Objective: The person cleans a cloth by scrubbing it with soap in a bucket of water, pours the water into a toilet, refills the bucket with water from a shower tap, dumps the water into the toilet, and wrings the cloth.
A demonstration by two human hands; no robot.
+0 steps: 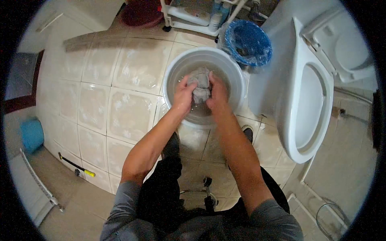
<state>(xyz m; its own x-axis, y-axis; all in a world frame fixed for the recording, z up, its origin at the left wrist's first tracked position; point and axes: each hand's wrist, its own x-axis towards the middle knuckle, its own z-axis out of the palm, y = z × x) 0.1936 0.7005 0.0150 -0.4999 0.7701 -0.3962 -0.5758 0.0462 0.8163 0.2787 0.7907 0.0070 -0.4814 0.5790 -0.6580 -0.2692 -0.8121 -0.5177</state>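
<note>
A bunched grey cloth point(200, 91) is held between my two hands over a round whitish basin point(171, 66) with murky water in it. My left hand point(184, 94) grips the cloth from its left side, the thumb lying across it. On the right side, my right hand point(218, 89) closes on the same cloth, its fingers partly hidden behind the fabric. Both hands are inside the basin's rim, close to the water point(201, 114). The basin rests on the tiled floor between my feet.
A blue bin with a plastic liner point(248, 43) stands just behind the basin at the right. Further right is a white toilet point(311, 108). A wheeled rack point(189, 26) and a dark red tub point(141, 14) are at the back. A blue bucket point(32, 134) sits far left.
</note>
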